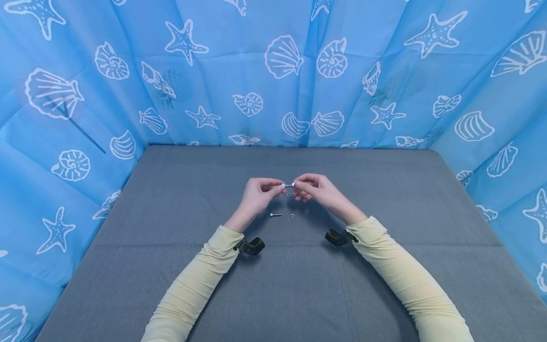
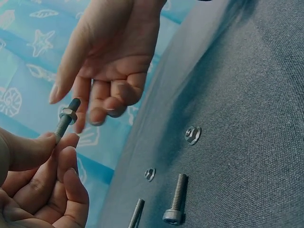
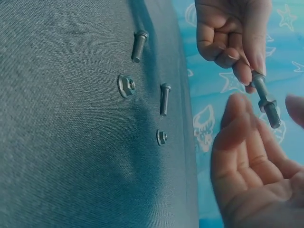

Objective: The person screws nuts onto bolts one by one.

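Observation:
My left hand (image 1: 256, 194) pinches a silver bolt (image 2: 61, 128) near its head between thumb and forefinger, above the grey table. A hex nut (image 2: 68, 115) sits on the bolt's shank, with the threaded tip sticking out past it. My right hand (image 1: 319, 190) is beside the nut end. In the right wrist view its thumb and fingers are spread apart around the tip, with a gap to the nut. The left fingers hide the bolt's head in the left wrist view.
On the grey cloth-covered table (image 1: 171, 199) lie a bolt (image 1: 276, 215) and a flange nut (image 1: 292, 216) nearer me. A second flange nut (image 3: 162, 137) and second bolt (image 3: 165, 99) lie farther off. A blue shell-print curtain (image 1: 248, 61) surrounds the table.

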Demonstrator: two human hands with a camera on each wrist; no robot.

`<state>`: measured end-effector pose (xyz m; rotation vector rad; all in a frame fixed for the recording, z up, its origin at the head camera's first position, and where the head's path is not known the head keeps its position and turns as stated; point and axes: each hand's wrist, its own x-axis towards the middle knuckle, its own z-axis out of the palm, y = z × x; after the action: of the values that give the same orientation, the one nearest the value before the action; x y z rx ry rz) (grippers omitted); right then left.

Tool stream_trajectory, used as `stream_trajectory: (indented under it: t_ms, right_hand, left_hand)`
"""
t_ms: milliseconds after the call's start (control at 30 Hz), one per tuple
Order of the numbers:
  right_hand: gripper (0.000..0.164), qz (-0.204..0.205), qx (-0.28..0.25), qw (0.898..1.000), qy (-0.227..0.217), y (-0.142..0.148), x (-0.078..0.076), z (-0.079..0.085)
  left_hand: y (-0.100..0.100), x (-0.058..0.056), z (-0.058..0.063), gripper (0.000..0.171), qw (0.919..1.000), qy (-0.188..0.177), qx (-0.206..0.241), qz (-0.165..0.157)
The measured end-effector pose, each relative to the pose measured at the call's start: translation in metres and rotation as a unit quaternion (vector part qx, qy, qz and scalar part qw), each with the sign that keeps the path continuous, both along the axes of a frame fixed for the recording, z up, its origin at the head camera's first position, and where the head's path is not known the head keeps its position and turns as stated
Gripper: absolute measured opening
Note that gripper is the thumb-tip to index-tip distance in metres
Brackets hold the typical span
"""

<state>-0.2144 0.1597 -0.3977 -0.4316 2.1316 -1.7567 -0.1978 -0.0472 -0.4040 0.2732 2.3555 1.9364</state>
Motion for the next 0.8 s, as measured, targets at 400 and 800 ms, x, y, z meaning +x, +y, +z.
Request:
stream_trajectory:
  t_ms: [400,800]
  right_hand:
    - [0.033,0.006,0.033,0.999,0.003,-0.0005,-0.0010,-0.0003]
    - [0.031,0.006,-0.016,1.000,0.004,0.0004,-0.0006,0.0002]
  left_hand:
    - [-0.0007,0.0030,0.0043,0.020,0.9999,0.003,0.005,-0.012]
    - [-0.0004,0.0019,0.0007,0.019,0.9996,-0.015,0.025,-0.005]
